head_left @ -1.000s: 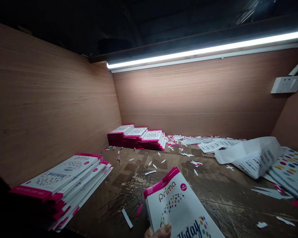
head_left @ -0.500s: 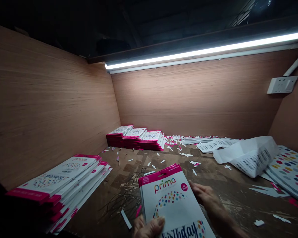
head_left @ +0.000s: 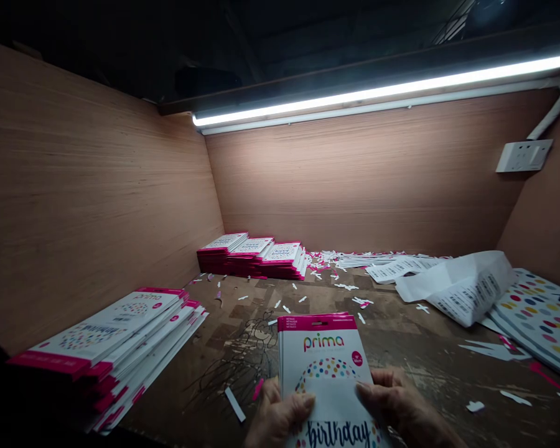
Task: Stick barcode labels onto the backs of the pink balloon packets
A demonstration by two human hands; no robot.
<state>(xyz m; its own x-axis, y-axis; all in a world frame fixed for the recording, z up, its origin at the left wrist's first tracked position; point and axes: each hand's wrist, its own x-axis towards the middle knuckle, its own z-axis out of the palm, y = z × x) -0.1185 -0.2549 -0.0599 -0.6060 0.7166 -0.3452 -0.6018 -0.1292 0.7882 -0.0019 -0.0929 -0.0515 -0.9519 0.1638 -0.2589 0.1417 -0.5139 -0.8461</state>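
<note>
A small stack of printed packets point(head_left: 330, 354) with pink tops, "prima" and "birthday" lettering and coloured dots is held upright near the bottom centre. My left hand point(head_left: 280, 414) grips its left edge, thumb on the front face. On the right edge, my right hand point(head_left: 401, 398) is closed too, its thumb also on the front. The fingers behind the packets are hidden. Left of my hands lies a tall, fanned pile of like packets point(head_left: 116, 323).
Shorter packet stacks point(head_left: 252, 255) stand at the back left. Crumpled label sheets point(head_left: 462, 289) and dotted sheets point(head_left: 541, 317) lie on the right. Paper scraps point(head_left: 348, 287) and dark wire or thread point(head_left: 242, 354) litter the worktop. Wooden walls enclose it, with a socket point(head_left: 524, 155) on the right.
The packets have turned from tilted to nearly upright. My right hand has shifted its hold, its thumb now on the front face. The view has moved slightly.
</note>
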